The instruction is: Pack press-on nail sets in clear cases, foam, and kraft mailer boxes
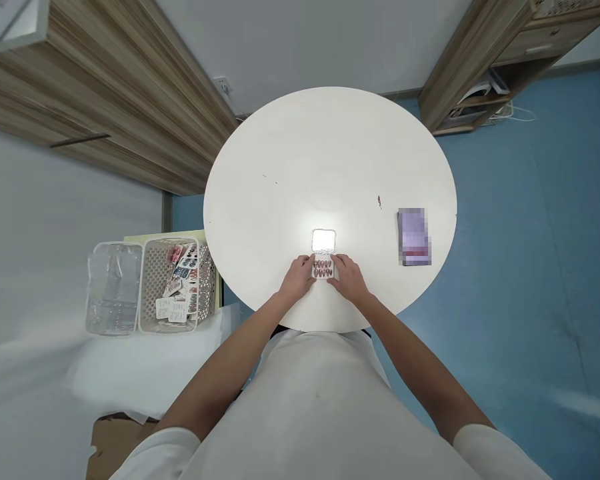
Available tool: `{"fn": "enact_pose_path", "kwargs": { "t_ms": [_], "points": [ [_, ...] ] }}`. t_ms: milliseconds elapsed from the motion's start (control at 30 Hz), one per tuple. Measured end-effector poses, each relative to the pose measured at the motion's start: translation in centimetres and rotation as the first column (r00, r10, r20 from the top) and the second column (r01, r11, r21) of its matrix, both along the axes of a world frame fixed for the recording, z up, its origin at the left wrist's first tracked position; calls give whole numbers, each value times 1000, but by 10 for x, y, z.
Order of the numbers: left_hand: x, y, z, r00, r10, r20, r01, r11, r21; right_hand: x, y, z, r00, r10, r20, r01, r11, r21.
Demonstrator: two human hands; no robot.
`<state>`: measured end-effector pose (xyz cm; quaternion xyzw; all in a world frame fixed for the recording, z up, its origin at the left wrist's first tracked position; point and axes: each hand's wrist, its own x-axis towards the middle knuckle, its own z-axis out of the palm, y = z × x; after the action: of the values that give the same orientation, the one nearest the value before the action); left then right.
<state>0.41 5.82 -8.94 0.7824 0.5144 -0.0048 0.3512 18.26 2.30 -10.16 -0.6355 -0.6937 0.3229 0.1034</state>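
A small clear case (323, 241) lies with its lid raised on the white oval table, near the front edge. Several reddish-brown press-on nails (323, 269) sit in two rows in its lower half. My left hand (298, 277) holds the left side of the case, and my right hand (349, 278) holds the right side. The fingers of both hands are bent around its edges, and the undersides of the fingers are hidden.
A purple, pixelated stack (414, 237) lies at the table's right. Left of the table (330, 147) stand a white basket of nail packs (153, 283) and a bin of clear plastic (114, 288). Wooden cabinets flank the table.
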Motion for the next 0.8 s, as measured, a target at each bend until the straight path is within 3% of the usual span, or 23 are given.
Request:
{"fn": "enact_pose_path", "kwargs": {
  "t_ms": [233, 433, 633, 800],
  "points": [
    [0, -5, -5, 1000, -11, -15, 12, 999, 46, -2, -2, -8, 1000, -23, 13, 23, 1000, 19],
    [2, -10, 0, 999, 39, 7, -39, 999, 38, -4, -4, -8, 999, -30, 14, 29, 999, 24],
    [6, -18, 6, 978, 197, 65, -193, 979, -64, -7, -5, -3, 999, -51, 12, 51, 999, 14],
    [11, -21, 5, 906, 405, 124, -377, 904, -202, -9, -4, 0, 997, -73, -4, 73, 997, 3]
  ]
}}
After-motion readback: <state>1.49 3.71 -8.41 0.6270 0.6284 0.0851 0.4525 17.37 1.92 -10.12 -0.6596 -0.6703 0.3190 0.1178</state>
